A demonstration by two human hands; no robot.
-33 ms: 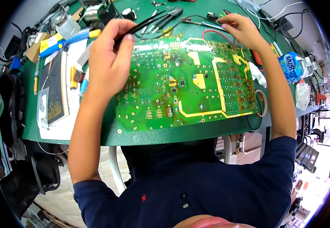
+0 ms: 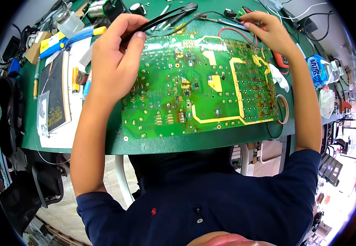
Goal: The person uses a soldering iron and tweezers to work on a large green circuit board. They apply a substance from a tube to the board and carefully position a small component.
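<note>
A large green circuit board [image 2: 165,98] with gold traces and brown stains lies on the green bench mat [image 2: 145,146]. Over its far left corner my left hand [image 2: 118,57] is closed around long black tweezers [image 2: 165,17], whose joined end points away to the right. A thin black lead [image 2: 210,17] arches from near that hand toward the right one. Beyond the board's far right edge, my right hand [image 2: 264,30] has thumb and forefinger pinched together. What sits between those fingertips is too small to make out. A red wire [image 2: 235,29] loops close by.
At left lie a blue-yellow tool [image 2: 73,41], a dark panel [image 2: 57,94] and white paper [image 2: 57,141]. A solder spool [image 2: 100,9] stands behind. Rightward are a red meter [image 2: 281,60], crumpled tissue [image 2: 279,78], a tape roll [image 2: 283,108] and a blue-labelled bottle [image 2: 318,70].
The whole bench has shifted slightly upward in the picture. My right hand has moved a little to the right, and more of the red meter shows. My left hand keeps its grip.
</note>
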